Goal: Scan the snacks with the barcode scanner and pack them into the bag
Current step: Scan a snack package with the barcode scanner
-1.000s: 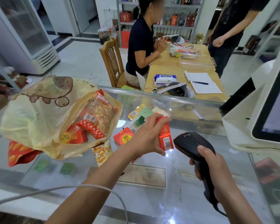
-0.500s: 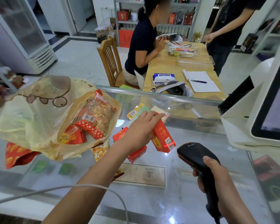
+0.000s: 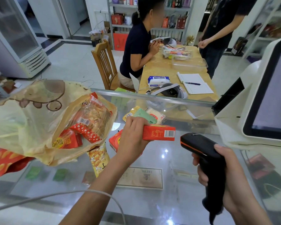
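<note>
Head view: left hand (image 3: pixel 133 135) holds red box (image 3: pixel 159 133) beside scanner (image 3: pixel 199 146)

the left hand (image 3: pixel 133 132) grips a red box (image 3: pixel 159 133) by one end, lifted off the glass counter (image 3: pixel 169 200), with the barcode on its free end facing the camera. just right of the box and a little lower, the right hand (image 3: pixel 217 172) holds a black barcode scanner (image 3: pixel 199 146); its orange-edged head faces the box, with a small gap between them. left of the box a yellow bag (image 3: pixel 31 120) lies open with snacks showing inside. below the box a second red box (image 3: pixel 115 141) sits on the glass, and a yellow snack packet (image 3: pixel 97 158) lies partly under the bag. just behind the box lie yellow, green and pale packets (image 3: pixel 143 115). well right of the box stands a white screen terminal (image 3: pixel 266 95).
</note>
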